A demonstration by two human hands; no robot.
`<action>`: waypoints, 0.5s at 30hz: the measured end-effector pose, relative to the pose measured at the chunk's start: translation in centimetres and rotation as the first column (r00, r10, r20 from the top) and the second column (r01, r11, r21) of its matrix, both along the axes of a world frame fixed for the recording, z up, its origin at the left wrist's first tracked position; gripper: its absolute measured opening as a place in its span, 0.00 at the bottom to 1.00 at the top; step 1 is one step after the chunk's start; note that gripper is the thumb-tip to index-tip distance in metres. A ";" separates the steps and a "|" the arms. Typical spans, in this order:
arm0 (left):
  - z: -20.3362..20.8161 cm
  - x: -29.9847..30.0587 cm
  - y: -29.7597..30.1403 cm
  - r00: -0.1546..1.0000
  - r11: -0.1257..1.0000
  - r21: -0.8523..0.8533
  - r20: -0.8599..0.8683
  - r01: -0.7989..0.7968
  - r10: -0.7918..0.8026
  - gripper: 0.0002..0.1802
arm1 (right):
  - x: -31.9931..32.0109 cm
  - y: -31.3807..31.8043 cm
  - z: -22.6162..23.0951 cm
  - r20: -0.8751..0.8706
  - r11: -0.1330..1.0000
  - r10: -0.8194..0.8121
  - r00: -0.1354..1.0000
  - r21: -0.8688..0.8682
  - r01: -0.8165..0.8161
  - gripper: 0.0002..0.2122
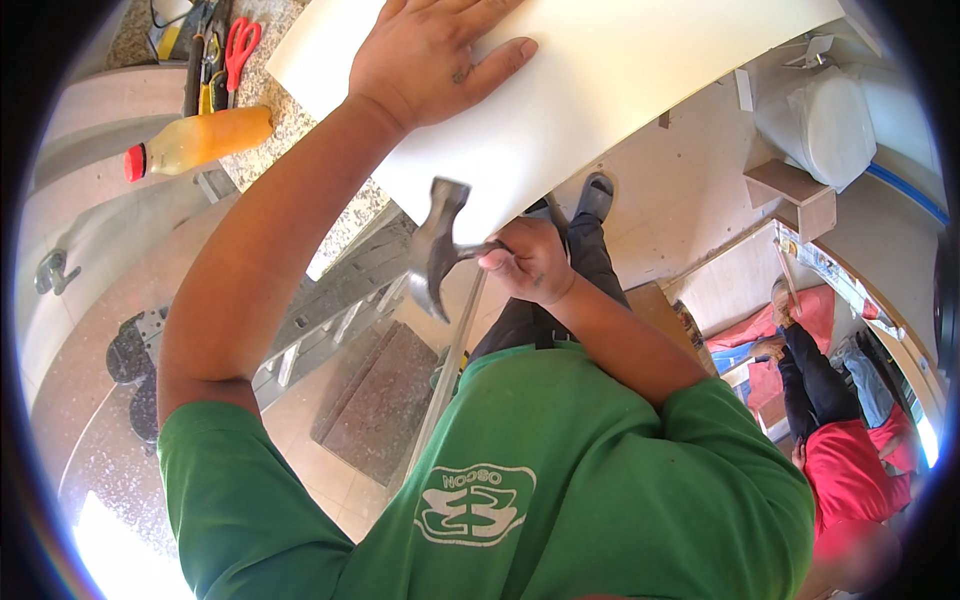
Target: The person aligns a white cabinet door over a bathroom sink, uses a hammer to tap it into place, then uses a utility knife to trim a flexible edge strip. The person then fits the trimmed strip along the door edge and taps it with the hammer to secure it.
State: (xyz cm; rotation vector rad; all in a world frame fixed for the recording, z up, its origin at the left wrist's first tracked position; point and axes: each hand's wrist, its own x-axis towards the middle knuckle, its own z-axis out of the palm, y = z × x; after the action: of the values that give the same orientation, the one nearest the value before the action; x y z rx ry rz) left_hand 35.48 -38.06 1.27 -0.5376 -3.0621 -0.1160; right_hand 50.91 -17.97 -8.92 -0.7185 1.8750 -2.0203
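Right, the claw hammer [437, 247] is up by the near corner of the white panel [590, 95], can't tell if they're touching. R hand [530, 260] has fingers wrapped tight round the handle, close to the head. L hand [425, 60] lies flat on the panel w/ thumb spread, fingertips out of view. Panel rests on the speckled counter [295, 125], jutting past its edge. Looks like a steady-and-tap step, prob. between blows; any strike calls for L hand pressing firmly & well clear, plus a longer hold on the handle. Further out: btl of orange liquid [205, 140], red-handled scissors [240, 50], metal ladder [335, 300] below; co-worker in red [850, 470] far R.
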 end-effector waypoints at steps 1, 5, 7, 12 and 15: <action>0.0 0.0 0.0 1.000 1.000 0.003 -0.001 0.001 -0.001 0.38 | 0.0 0.2 0.0 0.030 1.000 0.011 1.000 -0.005 -0.010 0.16; 0.1 -0.2 0.1 1.000 1.000 0.006 0.011 -0.001 0.001 0.38 | 0.7 -0.3 -0.3 0.036 1.000 0.022 0.999 -0.013 -0.022 0.16; 0.2 -0.2 0.3 1.000 1.000 -0.006 0.003 -0.005 0.005 0.37 | 1.1 -0.5 -0.5 -0.042 0.996 0.079 0.996 0.033 -0.078 0.15; 0.8 -0.1 0.4 1.000 1.000 0.011 0.011 0.011 -0.011 0.36 | 1.7 -1.4 -0.4 -0.041 0.994 0.077 0.996 0.084 -0.073 0.20; 1.1 0.2 0.4 1.000 0.999 0.028 0.017 0.019 -0.020 0.35 | 2.0 -0.5 0.1 -0.052 0.986 0.115 0.992 0.125 -0.107 0.22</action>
State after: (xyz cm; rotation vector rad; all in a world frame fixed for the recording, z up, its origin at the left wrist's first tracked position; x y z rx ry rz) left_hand 35.68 -37.70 2.34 -0.5680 -3.0681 -0.1640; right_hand 52.87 -18.49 -8.82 -0.8385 1.9267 -1.8180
